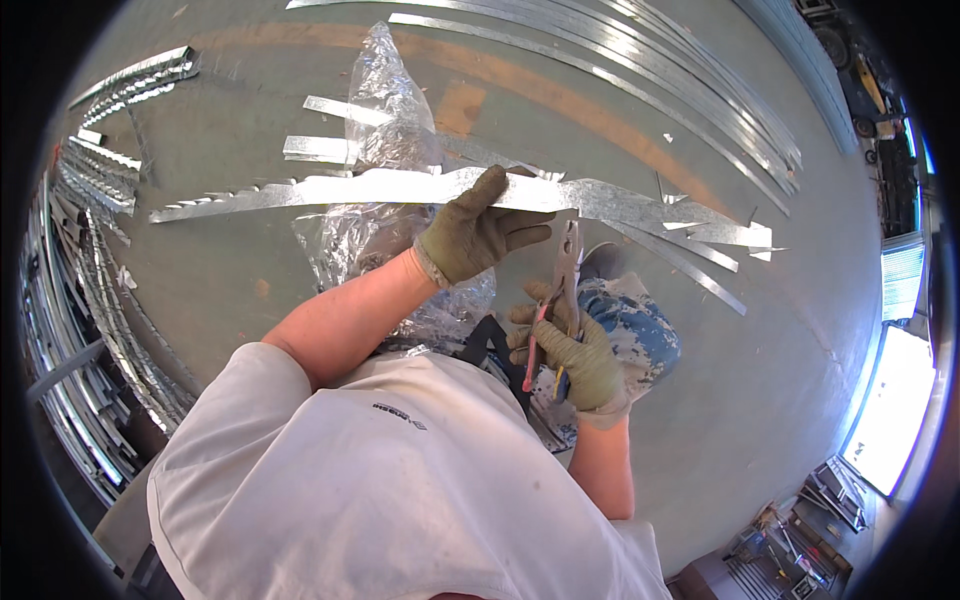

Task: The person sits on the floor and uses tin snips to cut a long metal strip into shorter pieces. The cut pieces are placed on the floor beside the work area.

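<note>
A metal strip (370, 189) is gripped by the left hand (468, 238), a plier-like tool (566, 262) by the right hand (588, 362); cuts could be caused if the strip slipped.

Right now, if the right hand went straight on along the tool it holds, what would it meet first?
Most likely the long silvery metal strip: the two-handled tool in the right hand points at its near edge. Depth is unclear, so I can't say whether the tip touches it.

Orange floor stripe (540, 83) and bright doorway (890, 410)
</note>
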`<state>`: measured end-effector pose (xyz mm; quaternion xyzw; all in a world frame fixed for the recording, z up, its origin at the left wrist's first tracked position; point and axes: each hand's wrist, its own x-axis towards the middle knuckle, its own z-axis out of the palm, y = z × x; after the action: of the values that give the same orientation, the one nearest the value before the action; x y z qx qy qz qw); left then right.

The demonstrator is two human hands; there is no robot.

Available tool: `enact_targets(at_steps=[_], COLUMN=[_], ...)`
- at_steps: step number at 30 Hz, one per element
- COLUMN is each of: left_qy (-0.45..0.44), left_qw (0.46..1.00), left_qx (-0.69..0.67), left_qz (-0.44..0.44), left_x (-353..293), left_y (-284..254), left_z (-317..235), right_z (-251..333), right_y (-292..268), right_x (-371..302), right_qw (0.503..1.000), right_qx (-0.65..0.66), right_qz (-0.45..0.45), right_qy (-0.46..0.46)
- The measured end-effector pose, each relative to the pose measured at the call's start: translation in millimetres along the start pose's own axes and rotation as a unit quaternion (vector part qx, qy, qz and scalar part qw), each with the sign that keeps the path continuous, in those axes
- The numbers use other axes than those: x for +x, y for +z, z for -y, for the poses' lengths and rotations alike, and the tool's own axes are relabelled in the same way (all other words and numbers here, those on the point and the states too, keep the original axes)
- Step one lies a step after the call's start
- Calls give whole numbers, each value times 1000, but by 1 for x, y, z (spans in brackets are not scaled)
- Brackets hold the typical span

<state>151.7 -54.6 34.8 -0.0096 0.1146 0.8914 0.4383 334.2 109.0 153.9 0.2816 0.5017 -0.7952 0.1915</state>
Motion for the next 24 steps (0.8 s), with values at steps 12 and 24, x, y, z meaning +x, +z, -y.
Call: enact_targets(at_steps=[12, 24], left_qy=[0, 9], left_qw=[1000, 997], left_qx=[-29, -43], left_qz=[-1, 62], left_x=[-4, -5], left_y=[-4, -9], left_z=[-17, -18], right_z=[-33, -15], right_y=[29, 42], right_x=[20, 25], right_qw=[913, 881], right_qx=[-356, -416], right_qz=[-188, -221], right_qy=[-63, -38])
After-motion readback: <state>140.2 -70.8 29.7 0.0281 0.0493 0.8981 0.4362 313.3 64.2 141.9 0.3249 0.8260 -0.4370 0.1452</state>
